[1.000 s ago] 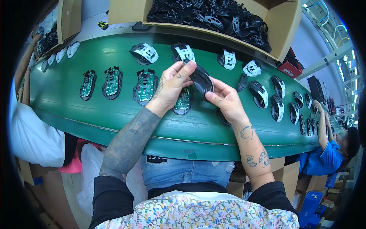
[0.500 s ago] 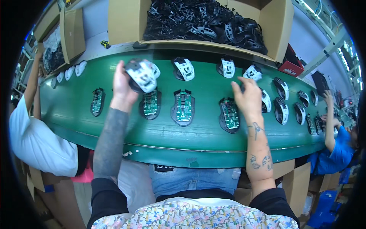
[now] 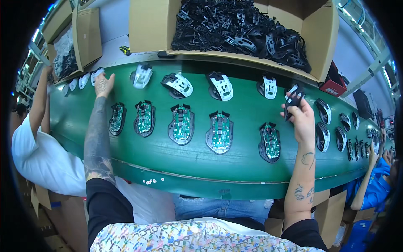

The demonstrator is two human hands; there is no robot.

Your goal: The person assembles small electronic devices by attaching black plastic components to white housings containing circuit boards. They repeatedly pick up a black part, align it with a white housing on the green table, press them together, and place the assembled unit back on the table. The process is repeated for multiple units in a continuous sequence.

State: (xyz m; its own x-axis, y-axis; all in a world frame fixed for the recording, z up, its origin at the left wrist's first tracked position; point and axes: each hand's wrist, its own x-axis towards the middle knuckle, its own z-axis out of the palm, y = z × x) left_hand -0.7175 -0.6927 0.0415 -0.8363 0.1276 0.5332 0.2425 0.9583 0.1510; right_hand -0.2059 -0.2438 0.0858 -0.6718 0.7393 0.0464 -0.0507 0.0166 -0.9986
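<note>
My left hand (image 3: 103, 86) reaches to the far left, its thumb spread. Its fingers are at a white mouse shell (image 3: 97, 74) and partly cover it; no firm grip shows. My right hand (image 3: 301, 116) holds a black mouse shell (image 3: 294, 103) between thumb and fingers, above the right part of the green belt (image 3: 235, 171). Just behind it lies a black-and-white mouse shell (image 3: 293, 88), partly hidden. More such shells (image 3: 220, 86) stand in a back row, one of them blurred (image 3: 142, 76). In front is a row of mouse bases with green circuit boards (image 3: 181, 124).
A large cardboard box (image 3: 151, 27) of black plastic parts stands behind the belt, a smaller box (image 3: 89, 35) at the far left. A red box (image 3: 333, 84) is at back right. Co-workers in white (image 3: 46, 151) and blue (image 3: 371, 191) flank me. More shells (image 3: 323, 137) lie right.
My left hand has let go of the black-and-white shell and moved left to the white shells. My right hand, empty before, now holds a black shell. The view has shifted.
</note>
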